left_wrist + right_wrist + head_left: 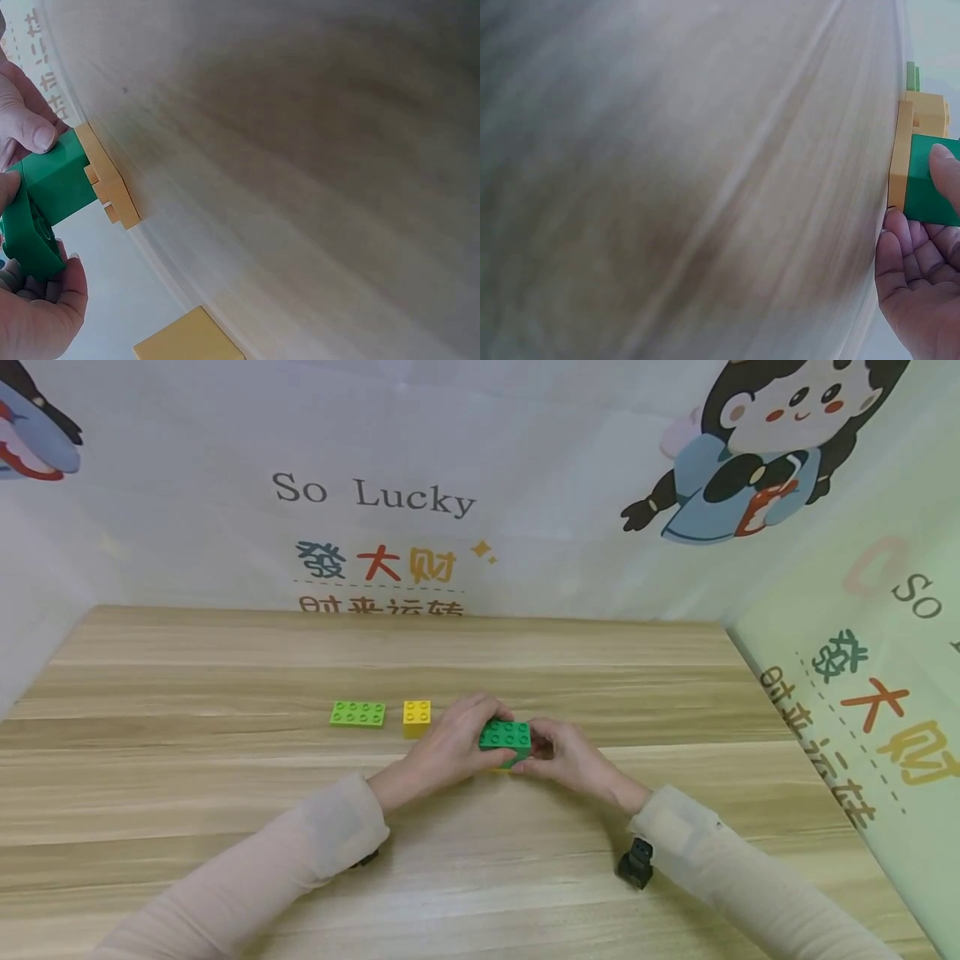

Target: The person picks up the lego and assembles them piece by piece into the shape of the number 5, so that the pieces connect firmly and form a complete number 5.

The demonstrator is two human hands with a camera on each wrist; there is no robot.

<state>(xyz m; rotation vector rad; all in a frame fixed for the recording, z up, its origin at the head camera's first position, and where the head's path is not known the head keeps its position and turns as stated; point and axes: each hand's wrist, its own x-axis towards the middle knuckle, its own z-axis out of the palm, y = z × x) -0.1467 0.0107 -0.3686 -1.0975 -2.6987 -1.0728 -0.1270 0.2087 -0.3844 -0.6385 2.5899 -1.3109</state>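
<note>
In the head view, my left hand (pixel 452 742) holds the upper green brick (pixel 506 735) between thumb and fingers. The left wrist view shows this brick (pixel 28 236) jutting past the lower green brick (pixel 56 176), part of its hollow underside exposed. Whether the two are fully joined I cannot tell. That lower brick sits on an orange-yellow plate (pixel 106 176) with bare studs on one side. My right hand (pixel 570 762) grips the stack's right side, its thumb touching the lower brick. Its fingers (pixel 919 270) are curled close to the tabletop.
Left of the stack stands a yellow square brick (pixel 417 718), and farther left lies a light green plate (pixel 357 714). The wooden table (pixel 225 677) meets a printed cloth backdrop (pixel 555 527) behind and at the right.
</note>
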